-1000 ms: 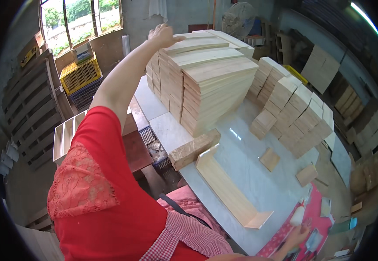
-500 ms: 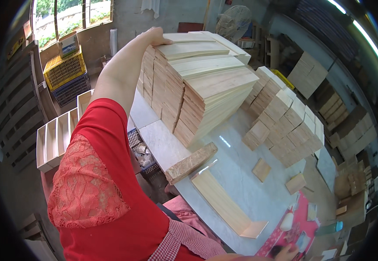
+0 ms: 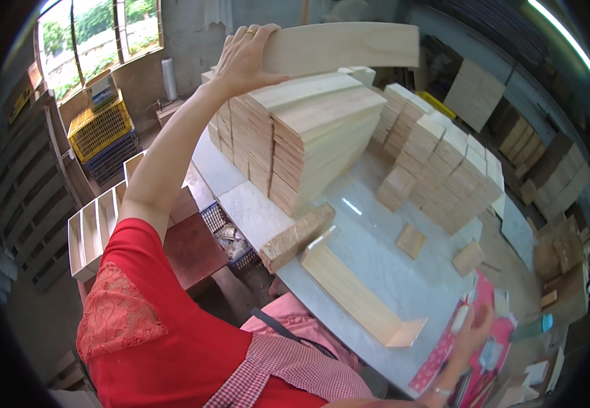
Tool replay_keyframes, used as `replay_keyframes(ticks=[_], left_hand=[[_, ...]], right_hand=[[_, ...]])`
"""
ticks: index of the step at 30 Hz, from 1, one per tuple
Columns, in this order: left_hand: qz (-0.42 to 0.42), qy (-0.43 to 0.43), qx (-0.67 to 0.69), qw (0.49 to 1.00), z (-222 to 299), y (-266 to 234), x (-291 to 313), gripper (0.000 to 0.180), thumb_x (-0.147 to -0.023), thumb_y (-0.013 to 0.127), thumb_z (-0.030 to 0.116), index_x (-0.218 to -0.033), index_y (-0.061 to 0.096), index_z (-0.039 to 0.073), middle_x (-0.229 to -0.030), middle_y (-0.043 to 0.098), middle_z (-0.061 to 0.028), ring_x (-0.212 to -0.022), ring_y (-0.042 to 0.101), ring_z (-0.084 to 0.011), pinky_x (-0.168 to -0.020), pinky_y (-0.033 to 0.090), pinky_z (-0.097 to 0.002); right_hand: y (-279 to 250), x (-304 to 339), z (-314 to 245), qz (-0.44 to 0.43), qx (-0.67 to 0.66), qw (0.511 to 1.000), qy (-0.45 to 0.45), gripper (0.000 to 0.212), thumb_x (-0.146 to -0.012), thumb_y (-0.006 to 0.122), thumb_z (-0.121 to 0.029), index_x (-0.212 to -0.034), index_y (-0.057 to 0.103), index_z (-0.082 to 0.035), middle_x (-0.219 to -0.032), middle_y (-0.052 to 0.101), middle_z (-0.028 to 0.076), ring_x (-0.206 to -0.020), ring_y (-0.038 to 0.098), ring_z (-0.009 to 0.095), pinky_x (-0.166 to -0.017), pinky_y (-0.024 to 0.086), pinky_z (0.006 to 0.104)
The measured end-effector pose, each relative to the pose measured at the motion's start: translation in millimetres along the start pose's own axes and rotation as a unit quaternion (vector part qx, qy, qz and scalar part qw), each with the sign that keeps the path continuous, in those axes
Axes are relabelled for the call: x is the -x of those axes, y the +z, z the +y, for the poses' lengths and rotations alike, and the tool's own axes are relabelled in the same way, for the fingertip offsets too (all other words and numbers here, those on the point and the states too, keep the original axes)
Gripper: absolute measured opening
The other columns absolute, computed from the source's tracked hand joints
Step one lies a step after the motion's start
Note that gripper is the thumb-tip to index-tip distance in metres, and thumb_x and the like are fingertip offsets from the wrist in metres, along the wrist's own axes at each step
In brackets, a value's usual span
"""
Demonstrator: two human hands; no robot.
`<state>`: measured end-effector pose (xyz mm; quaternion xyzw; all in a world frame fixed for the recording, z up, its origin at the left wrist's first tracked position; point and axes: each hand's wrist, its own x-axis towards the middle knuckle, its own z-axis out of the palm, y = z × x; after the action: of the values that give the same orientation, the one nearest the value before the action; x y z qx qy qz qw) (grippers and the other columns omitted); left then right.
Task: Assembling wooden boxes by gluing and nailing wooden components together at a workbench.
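My left hand (image 3: 246,60) is raised over the far stack of boards and grips one end of a flat pale wooden board (image 3: 349,46), with the thumb below and the fingers over the top edge. The board is tilted up on its long side above the stacked boards (image 3: 322,112). At the lower right, my right hand (image 3: 473,333) is beside a white bottle (image 3: 461,318) on a pink patterned cloth (image 3: 438,359). Motion blurs its fingers, and whether they touch the bottle I cannot tell. An L-shaped wooden piece (image 3: 349,292) lies on the table in front of me.
A tape-wrapped block (image 3: 298,238) lies at the near edge of the pale table (image 3: 363,231). Small wooden pieces (image 3: 410,241) lie beyond it, near stacked blocks (image 3: 438,163) on the right. To the left are wooden trays (image 3: 94,228), a yellow crate (image 3: 101,126) and a blue basket (image 3: 244,262).
My left hand has lifted a board off the top of the stack, tilting it up. My right hand has moved forward over the pink cloth to beside the white bottle. The view has shifted slightly.
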<state>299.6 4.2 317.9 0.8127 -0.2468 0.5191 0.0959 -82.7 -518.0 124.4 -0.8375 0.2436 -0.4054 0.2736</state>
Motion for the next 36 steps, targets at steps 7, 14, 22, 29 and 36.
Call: replay_keyframes(ticks=[7,14,22,29,36], left_hand=[[-0.003,0.137,0.074,0.988,169,-6,64,0.072,-0.066,0.086,0.033,-0.128,0.053,0.013,-0.111,0.055,-0.007,-0.105,0.052,-0.0292,-0.095,0.039,-0.0419],[0.122,0.252,0.151,0.948,220,6,147,0.056,-0.069,0.081,0.019,-0.121,0.06,0.018,-0.105,0.055,0.0002,-0.101,0.054,-0.0207,-0.093,0.038,-0.0402],[0.033,0.264,0.232,0.935,248,17,173,0.05,-0.072,0.08,0.017,-0.118,0.062,0.02,-0.111,0.056,-0.0002,-0.105,0.055,-0.0207,-0.097,0.038,-0.0406],[-0.045,0.279,0.336,0.898,318,-10,168,0.057,-0.076,0.077,0.038,-0.125,0.06,0.015,-0.128,0.053,-0.0056,-0.119,0.053,-0.0241,-0.103,0.038,-0.0448],[-0.237,0.276,0.458,0.812,377,-28,77,0.078,-0.069,0.081,0.046,-0.127,0.055,0.001,-0.124,0.055,-0.0191,-0.112,0.057,-0.0381,-0.1,0.042,-0.0475]], right_hand=[[20,-10,-97,-0.031,-0.235,0.969,-0.064,0.065,-0.083,0.071,0.002,-0.142,0.043,0.0,-0.141,0.051,0.015,-0.083,0.063,0.015,-0.074,0.05,0.027],[-9,25,-48,-0.065,-0.153,0.96,-0.224,0.045,-0.077,0.071,0.009,-0.121,0.064,0.003,-0.126,0.064,0.017,-0.093,0.07,0.023,-0.083,0.055,0.029],[-11,55,-38,0.076,-0.026,0.953,-0.291,0.037,-0.076,0.067,0.013,-0.111,0.07,0.002,-0.119,0.068,0.018,-0.105,0.068,0.029,-0.093,0.054,0.0353],[0,56,-39,0.079,-0.016,0.95,-0.303,0.038,-0.075,0.069,0.01,-0.111,0.071,-0.001,-0.118,0.067,0.017,-0.103,0.067,0.028,-0.087,0.055,0.0346],[19,39,-63,0.073,-0.031,0.942,-0.327,0.041,-0.071,0.073,0.005,-0.111,0.073,-0.003,-0.108,0.064,0.012,-0.092,0.063,0.024,-0.078,0.054,0.0329]])
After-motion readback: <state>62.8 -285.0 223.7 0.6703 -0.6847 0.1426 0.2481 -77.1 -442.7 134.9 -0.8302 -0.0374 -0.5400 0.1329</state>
